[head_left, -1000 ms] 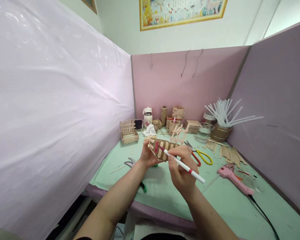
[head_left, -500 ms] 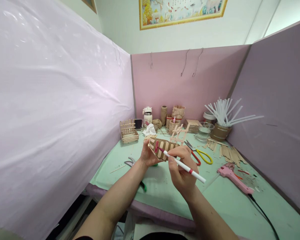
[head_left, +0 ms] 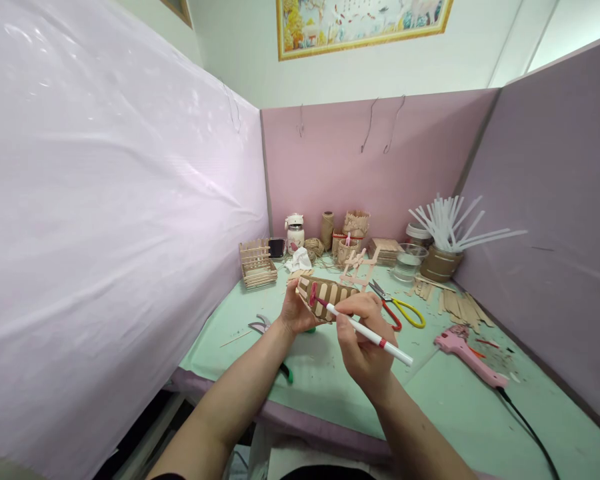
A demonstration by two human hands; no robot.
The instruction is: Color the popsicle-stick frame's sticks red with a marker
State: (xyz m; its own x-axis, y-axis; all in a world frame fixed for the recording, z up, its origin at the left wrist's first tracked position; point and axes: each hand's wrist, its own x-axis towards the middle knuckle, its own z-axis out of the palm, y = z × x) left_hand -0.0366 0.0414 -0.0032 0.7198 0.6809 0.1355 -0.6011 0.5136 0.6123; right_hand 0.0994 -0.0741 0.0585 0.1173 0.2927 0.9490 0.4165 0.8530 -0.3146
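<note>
My left hand (head_left: pixel 295 309) grips the left end of a small brown piece (head_left: pixel 336 293) faced with a row of pale wooden sticks. One stick near its left end is coloured red. In my right hand (head_left: pixel 366 340) is a white marker (head_left: pixel 375 338) with a red band, held like a pen. Its dark red tip touches the piece close to the coloured stick. My right fingers hide the piece's right end. Below my left forearm lie pliers (head_left: pixel 286 372) with green handles, partly covered by the arm.
Scissors (head_left: pixel 405 312) with red and yellow handles lie right of my right hand. Farther right rests a pink glue gun (head_left: pixel 473 357) with a black cord. Loose wooden sticks (head_left: pixel 463 310), a water bowl (head_left: pixel 409 263) and a stick-built basket (head_left: pixel 258 270) stand or lie toward the back.
Hardly anything differs. The marker stays against the piece with at most a tiny shift, and the whole view has moved very slightly.
</note>
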